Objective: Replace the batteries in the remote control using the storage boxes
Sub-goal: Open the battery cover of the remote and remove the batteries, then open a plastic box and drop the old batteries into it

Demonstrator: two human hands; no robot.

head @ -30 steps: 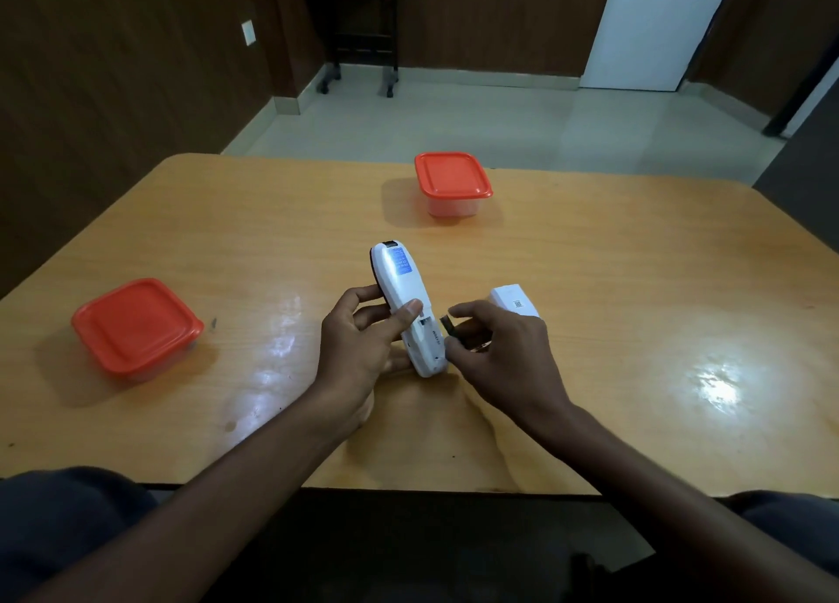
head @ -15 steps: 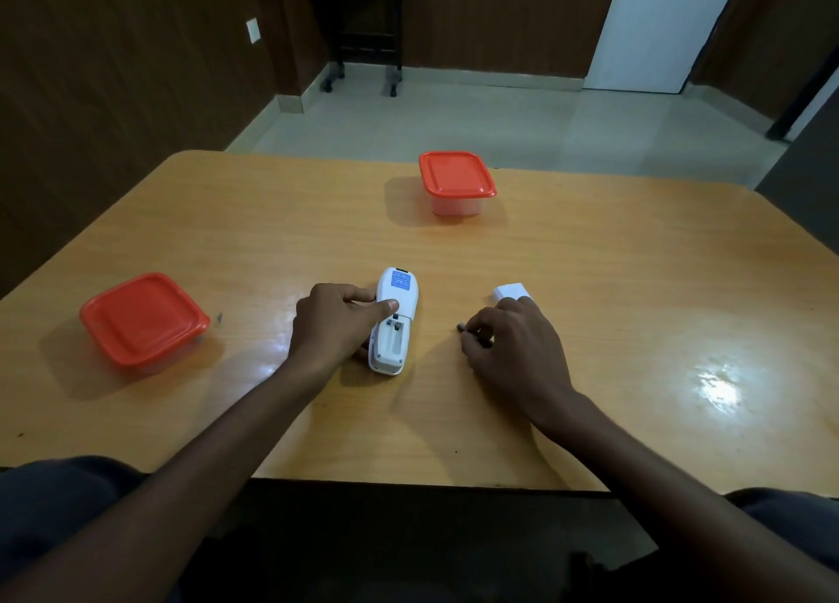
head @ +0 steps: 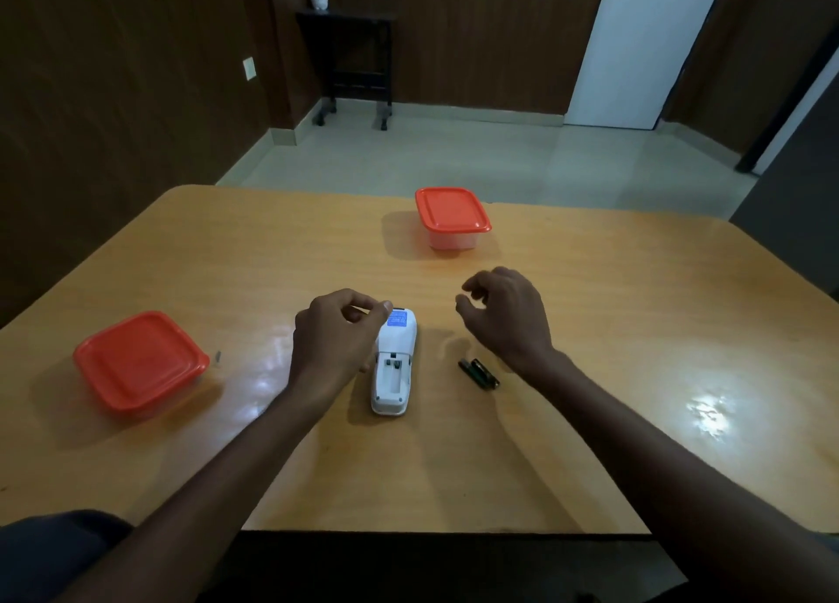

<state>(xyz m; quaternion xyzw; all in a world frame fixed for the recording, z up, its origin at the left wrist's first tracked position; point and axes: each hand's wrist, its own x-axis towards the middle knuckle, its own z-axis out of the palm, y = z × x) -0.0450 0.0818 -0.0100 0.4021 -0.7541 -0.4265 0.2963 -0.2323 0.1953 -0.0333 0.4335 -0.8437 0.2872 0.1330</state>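
The white remote (head: 394, 366) lies face down on the table, its battery compartment uncovered and empty. Two dark batteries (head: 479, 374) lie side by side just right of it. My left hand (head: 336, 337) hovers against the remote's left side, fingers loosely curled, thumb tip near its top end, holding nothing. My right hand (head: 504, 316) is raised above the table beyond the batteries, fingers apart and empty. One orange-lidded storage box (head: 136, 362) sits at the left, another (head: 451, 214) at the far middle. The battery cover is not visible.
The wooden table (head: 635, 330) has its near edge at my body and a glossy glare patch at the right. A tiny dark object (head: 218, 357) lies next to the left box. Beyond the table are floor, a dark stand and a white door.
The remote went from held up in my left hand to lying on the table. My right hand put the batteries down and lifted away toward the far box.
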